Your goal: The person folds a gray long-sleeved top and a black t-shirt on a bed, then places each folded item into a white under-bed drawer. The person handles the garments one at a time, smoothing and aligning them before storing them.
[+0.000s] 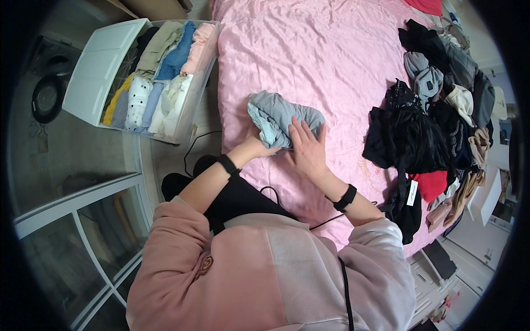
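A grey-blue folded garment with a pale speckled part on its left side is between my hands, over the near left part of the pink bed. My left hand holds it from below at its near left edge, and the cloth hides most of those fingers. Across the garment's near right side lies my right hand, its fingers stretched out and slightly apart on the cloth. Which kind of garment it is, I cannot tell.
The pink satin bedspread spreads ahead of me. A heap of mostly dark clothes covers its right side. Left of the bed stands a clear storage box of rolled clothes, its white lid raised. A black cable runs near my legs.
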Motion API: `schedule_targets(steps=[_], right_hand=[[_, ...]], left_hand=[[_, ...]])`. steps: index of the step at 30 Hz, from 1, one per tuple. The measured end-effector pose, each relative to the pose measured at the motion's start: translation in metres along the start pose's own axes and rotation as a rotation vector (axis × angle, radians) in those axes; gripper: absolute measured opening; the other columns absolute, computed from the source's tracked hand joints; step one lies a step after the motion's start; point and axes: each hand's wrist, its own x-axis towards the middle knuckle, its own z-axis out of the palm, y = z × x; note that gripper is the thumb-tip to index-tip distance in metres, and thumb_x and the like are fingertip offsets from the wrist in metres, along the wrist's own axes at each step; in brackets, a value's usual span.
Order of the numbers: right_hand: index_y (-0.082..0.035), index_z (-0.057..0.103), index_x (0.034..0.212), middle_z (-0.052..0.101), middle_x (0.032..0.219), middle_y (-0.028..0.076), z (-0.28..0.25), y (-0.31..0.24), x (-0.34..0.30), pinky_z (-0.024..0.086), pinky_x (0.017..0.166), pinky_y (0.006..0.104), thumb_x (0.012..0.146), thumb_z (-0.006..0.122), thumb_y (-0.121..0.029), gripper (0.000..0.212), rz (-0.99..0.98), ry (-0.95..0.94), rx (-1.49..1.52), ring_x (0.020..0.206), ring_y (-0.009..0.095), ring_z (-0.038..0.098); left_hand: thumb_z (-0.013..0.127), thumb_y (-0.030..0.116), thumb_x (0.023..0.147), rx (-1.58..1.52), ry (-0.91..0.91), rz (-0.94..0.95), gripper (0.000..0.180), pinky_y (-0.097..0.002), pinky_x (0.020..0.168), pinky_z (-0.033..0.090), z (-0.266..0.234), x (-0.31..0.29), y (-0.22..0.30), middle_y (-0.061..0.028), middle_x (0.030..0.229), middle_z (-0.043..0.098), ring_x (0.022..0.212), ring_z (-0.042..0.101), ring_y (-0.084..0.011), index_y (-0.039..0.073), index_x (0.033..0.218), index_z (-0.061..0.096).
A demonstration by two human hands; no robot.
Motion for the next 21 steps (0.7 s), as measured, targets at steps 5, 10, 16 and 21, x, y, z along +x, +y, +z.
schedule_targets(steps=[5, 10, 16, 21], right_hand=[[-0.01, 0.042, 0.131, 0.028, 0.147, 0.015, 0.032, -0.003, -0.025, 0.024, 0.103, 0.0622, 0.079, 0.056, -0.015, 0.055, -0.005, -0.106, -0.053, 0.134, 0.035, 0.03], [-0.019, 0.043, 0.134, 0.03, 0.147, 0.014, 0.065, 0.0, -0.047, 0.027, 0.102, 0.0613, 0.079, 0.055, -0.014, 0.057, -0.065, 0.047, -0.077, 0.135, 0.036, 0.029], [-0.021, 0.04, 0.138, 0.036, 0.143, 0.014, 0.062, 0.022, -0.082, 0.05, 0.087, 0.0455, 0.08, 0.056, -0.015, 0.061, -0.028, -0.09, -0.036, 0.126, 0.039, 0.042], [-0.013, 0.058, 0.118, 0.061, 0.116, 0.014, 0.031, 0.019, -0.058, 0.055, 0.076, 0.0344, 0.076, 0.058, -0.005, 0.044, 0.01, 0.121, 0.209, 0.099, 0.029, 0.064]], left_hand=[[0.071, 0.037, 0.072, -0.279, 0.129, -0.268, 0.063, -0.0427, 0.102, 0.033, -0.041, -0.059, 0.016, -0.0122, 0.127, 0.054, 0.119, 0.048, -0.0318, 0.008, 0.125, 0.053], [0.075, 0.039, 0.065, 0.325, 0.613, 0.404, 0.078, -0.0467, 0.103, 0.031, -0.037, -0.034, 0.068, -0.0174, 0.143, 0.036, 0.132, 0.031, -0.0348, 0.009, 0.132, 0.047], [0.073, 0.045, 0.065, 0.738, 0.239, -0.018, 0.102, -0.0522, 0.108, 0.021, 0.042, -0.044, 0.065, -0.0287, 0.148, 0.012, 0.135, 0.017, -0.0473, 0.009, 0.146, 0.022], [0.071, 0.028, 0.067, 0.54, 0.591, -0.117, 0.09, -0.0498, 0.104, 0.031, 0.079, -0.015, 0.054, -0.0291, 0.143, 0.026, 0.129, 0.032, -0.0455, 0.005, 0.143, 0.027]])
